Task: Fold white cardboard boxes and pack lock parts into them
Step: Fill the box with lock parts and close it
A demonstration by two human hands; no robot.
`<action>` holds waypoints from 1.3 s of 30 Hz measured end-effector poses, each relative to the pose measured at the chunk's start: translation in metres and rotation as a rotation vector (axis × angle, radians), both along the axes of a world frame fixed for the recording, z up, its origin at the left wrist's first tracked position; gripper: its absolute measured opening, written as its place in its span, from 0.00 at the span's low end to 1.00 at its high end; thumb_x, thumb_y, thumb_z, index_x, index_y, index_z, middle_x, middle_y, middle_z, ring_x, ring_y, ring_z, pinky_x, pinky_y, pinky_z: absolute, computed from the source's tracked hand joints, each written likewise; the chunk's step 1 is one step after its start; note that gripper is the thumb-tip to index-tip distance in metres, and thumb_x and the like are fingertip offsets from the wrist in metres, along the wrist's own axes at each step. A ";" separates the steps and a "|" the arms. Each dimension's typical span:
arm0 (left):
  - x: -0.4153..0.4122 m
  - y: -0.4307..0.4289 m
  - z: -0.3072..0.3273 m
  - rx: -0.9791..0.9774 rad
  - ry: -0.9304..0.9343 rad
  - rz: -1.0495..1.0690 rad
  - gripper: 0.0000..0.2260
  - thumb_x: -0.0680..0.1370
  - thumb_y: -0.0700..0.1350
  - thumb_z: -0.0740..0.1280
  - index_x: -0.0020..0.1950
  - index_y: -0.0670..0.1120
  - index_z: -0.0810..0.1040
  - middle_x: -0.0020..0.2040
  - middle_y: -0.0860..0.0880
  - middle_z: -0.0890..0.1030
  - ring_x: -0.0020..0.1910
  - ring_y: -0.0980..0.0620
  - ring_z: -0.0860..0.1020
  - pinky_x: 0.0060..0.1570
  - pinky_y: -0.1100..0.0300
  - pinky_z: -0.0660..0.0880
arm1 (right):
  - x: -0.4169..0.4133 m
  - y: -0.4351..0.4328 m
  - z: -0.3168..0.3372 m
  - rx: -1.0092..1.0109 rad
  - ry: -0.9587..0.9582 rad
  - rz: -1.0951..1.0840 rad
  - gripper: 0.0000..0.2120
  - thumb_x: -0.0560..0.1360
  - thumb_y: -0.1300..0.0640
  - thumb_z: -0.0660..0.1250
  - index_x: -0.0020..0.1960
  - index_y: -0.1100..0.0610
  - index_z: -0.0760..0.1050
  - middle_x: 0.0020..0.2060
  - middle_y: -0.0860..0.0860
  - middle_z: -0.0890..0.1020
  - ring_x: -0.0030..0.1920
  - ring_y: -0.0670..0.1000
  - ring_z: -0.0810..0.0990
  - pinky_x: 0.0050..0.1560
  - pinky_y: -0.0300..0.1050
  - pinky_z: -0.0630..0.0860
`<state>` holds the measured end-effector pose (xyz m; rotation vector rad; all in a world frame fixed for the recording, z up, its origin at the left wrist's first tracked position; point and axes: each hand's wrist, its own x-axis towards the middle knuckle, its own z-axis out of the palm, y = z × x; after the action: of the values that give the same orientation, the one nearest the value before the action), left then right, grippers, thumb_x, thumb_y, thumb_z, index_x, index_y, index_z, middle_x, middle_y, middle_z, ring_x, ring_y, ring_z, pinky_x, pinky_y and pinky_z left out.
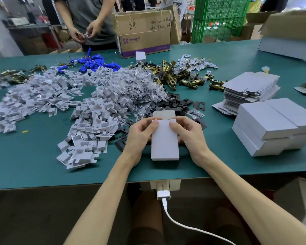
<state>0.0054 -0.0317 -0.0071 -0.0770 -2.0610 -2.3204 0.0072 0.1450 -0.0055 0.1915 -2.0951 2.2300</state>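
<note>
A white cardboard box (164, 140) lies on the green table (42, 165) near its front edge, its far flap (164, 114) standing open. My left hand (140, 134) grips the box's left side, thumb on the top face near the far edge. My right hand (189, 133) grips the right side the same way. What is inside the box is hidden. Black lock plates (173, 103) lie just beyond it. Brass latch bolts (175, 75) are heaped farther back.
White plastic inserts (95, 110) cover the table's left half, with clear screw bags (145, 85) and blue batteries (94, 62) behind. Flat box blanks (251, 87) and folded boxes (272, 126) are stacked on the right. A brown carton (143, 34) and another person (85, 20) stand at the far edge.
</note>
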 end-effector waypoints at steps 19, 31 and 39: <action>0.003 -0.003 0.003 0.082 -0.022 -0.122 0.15 0.78 0.48 0.70 0.61 0.42 0.85 0.54 0.40 0.85 0.51 0.45 0.81 0.55 0.47 0.76 | 0.001 0.004 0.000 -0.053 -0.027 0.067 0.09 0.76 0.49 0.71 0.52 0.53 0.82 0.48 0.51 0.84 0.47 0.51 0.83 0.41 0.54 0.75; 0.003 -0.001 0.002 -0.041 0.062 -0.094 0.10 0.84 0.42 0.67 0.59 0.44 0.87 0.58 0.44 0.83 0.51 0.49 0.81 0.53 0.52 0.77 | 0.005 0.003 0.005 -0.012 -0.039 0.102 0.09 0.82 0.55 0.67 0.55 0.56 0.85 0.49 0.60 0.86 0.45 0.54 0.83 0.46 0.57 0.75; 0.001 -0.003 0.001 0.006 0.115 -0.107 0.21 0.83 0.41 0.68 0.74 0.59 0.76 0.59 0.47 0.86 0.56 0.47 0.82 0.59 0.48 0.81 | 0.005 0.002 0.004 -0.021 -0.008 0.045 0.11 0.79 0.54 0.72 0.61 0.50 0.76 0.52 0.56 0.85 0.48 0.53 0.84 0.42 0.53 0.81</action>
<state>0.0063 -0.0345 -0.0059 -0.3203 -2.0425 -2.3209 0.0123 0.1469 -0.0017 0.2303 -2.0907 2.2811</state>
